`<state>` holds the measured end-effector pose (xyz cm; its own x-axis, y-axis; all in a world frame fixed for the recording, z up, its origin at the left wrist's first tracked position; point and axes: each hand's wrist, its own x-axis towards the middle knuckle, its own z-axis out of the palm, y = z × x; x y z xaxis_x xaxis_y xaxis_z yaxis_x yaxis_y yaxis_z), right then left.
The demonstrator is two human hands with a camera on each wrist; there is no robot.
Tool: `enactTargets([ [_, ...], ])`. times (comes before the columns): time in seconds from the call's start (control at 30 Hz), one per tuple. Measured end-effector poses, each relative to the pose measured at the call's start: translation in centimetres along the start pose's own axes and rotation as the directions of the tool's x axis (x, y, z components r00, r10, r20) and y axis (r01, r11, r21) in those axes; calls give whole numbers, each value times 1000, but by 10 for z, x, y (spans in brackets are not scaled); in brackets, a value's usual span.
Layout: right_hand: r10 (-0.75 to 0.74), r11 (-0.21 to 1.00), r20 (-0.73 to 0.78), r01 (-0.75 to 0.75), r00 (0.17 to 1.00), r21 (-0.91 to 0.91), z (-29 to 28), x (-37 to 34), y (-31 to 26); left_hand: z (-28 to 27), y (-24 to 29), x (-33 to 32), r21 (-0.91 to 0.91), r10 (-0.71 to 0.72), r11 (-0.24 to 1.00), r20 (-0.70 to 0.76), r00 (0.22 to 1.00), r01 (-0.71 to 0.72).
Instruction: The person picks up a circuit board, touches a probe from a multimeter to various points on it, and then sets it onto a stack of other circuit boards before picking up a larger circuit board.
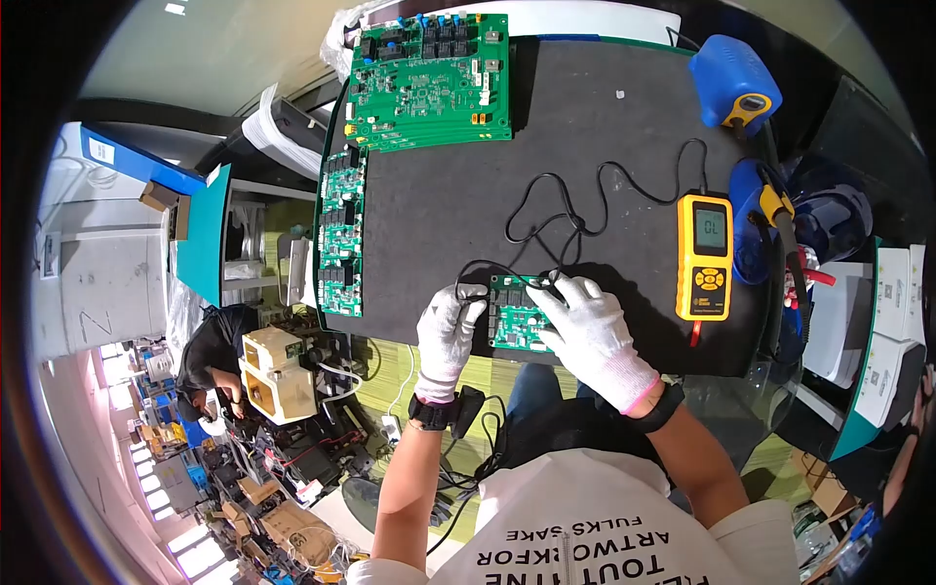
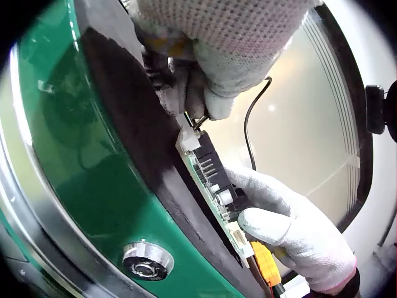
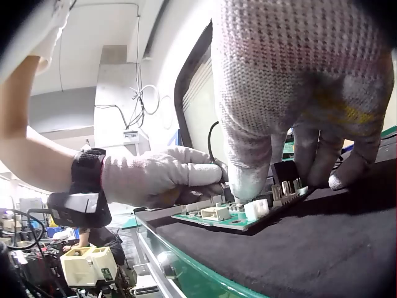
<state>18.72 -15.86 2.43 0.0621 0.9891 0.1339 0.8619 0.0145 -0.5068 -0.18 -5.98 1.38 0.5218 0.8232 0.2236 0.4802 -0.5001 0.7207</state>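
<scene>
Both hands wear white knit gloves. A small green circuit board (image 1: pixel 515 320) lies at the near edge of the dark mat. At its left edge my left hand (image 1: pixel 450 336) pinches a black test lead (image 1: pixel 577 226), whose tip is hidden by the fingers. My right hand (image 1: pixel 593 336) grips the board from the right; in the left wrist view its thumb lies on the near side of the board's parts (image 2: pixel 214 183), fingers beyond. The lead's loops spread over the mat towards a yellow handheld meter (image 1: pixel 704 255) whose display reads OL.
Larger green boards (image 1: pixel 429 88) are stacked at the far left, with a column of small boards (image 1: pixel 340 234) below. A blue-and-yellow tool (image 1: pixel 736 80) stands at the far right corner. Beyond the left side, another person (image 1: pixel 219 356) bends beside a beige machine (image 1: pixel 278 375).
</scene>
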Motion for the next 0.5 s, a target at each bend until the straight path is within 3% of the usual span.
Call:
enactTargets([
  [0.33, -1, 1000, 28, 1, 1000, 7, -4, 2, 0, -1, -3, 7, 79, 130, 987, 105, 986, -138],
  [0.5, 46, 997, 97, -52, 994, 55, -6, 2, -1, -2, -10, 8, 115, 271, 951, 134, 953, -287],
])
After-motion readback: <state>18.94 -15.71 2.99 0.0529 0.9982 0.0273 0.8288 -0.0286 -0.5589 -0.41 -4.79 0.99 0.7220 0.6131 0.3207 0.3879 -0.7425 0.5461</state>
